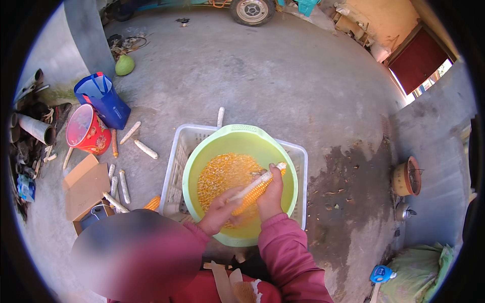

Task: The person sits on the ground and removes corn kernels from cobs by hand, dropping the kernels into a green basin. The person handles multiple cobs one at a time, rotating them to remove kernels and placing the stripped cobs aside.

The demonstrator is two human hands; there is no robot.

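A partly shelled ear of corn (254,191) is held slantwise over a light green plastic basin (242,141). White bare cob shows along its upper side, yellow kernels along the lower side. My right hand (273,193) grips the ear's upper right part, thumb near the tip. At the lower left end, my left hand (219,212) is on the ear, slightly blurred. Loose corn kernels (216,178) cover much of the basin's bottom. The basin rests on a white plastic crate (172,166).
Bare corn cobs (124,186) lie left of the crate, near an unshelled ear (152,203), a cardboard box (89,181), a red bucket (99,138) and a blue bag (110,106). Another cob (221,116) touches or nearly touches the crate's far side. A blurred round shape covers the lower left.
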